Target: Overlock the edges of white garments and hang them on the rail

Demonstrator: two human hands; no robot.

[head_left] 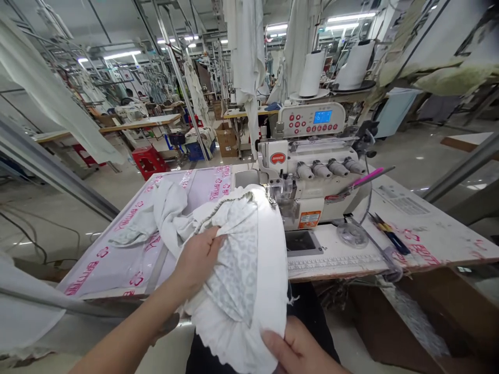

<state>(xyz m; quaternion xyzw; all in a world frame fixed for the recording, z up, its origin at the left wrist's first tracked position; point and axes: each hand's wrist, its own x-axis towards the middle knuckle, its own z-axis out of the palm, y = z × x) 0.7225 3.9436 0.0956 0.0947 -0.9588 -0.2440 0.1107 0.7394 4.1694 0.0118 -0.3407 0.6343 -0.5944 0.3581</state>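
Note:
A white fabric piece (271,270) with a grey spotted part and a ruffled edge hangs over the table's front edge, its upper end at the needle area of the sewing machine (312,171). My left hand (198,259) is closed on the gathered fabric left of its middle. Lower down, my right hand (294,345) pinches the white band at its bottom right edge. More of the cloth lies bunched on the table (89,270) to the left.
Scissors or snips (390,234) and a clear round dish (352,235) lie right of the machine. Thread cones (312,75) stand behind it. A metal pole (54,161) slants at the left; a cardboard box (390,322) is below at the right.

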